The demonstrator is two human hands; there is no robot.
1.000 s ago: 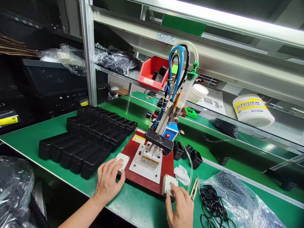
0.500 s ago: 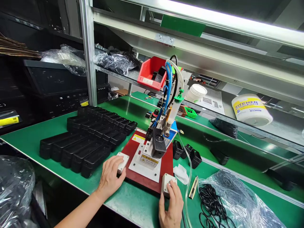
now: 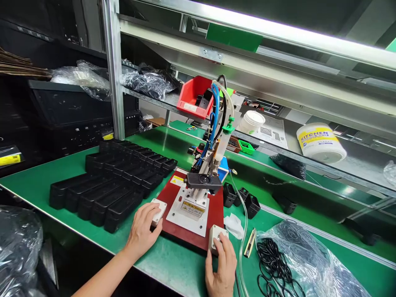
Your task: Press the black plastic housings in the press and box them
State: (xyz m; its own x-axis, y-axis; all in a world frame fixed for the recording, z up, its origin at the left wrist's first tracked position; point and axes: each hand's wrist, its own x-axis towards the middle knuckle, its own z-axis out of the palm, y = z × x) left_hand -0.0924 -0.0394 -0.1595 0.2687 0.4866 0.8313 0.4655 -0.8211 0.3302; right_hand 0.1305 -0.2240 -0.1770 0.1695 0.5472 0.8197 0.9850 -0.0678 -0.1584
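Note:
My left hand rests on the left white button box, fingers stretched over its top and the thumb at its side. Fingertips of my right hand press on the button of the right white box, its thumb along the near side. Between the boxes, a dispensing machine stands on a red base with a white plate. A black plastic housing with a round opening sits on its metal fixture, lying crosswise. Just above it is the syringe with a green cap and hoses.
Rows of black housings cover the left of the green bench. At right lie small black blocks, a crumpled white tissue, a cutter, black rubber rings and a plastic bag. A red bin stands on the shelf.
The syringe head has come down toward the housing. The housing turned lengthwise, then crosswise again. My right hand shifted slightly left on its box; my left hand stays on its box.

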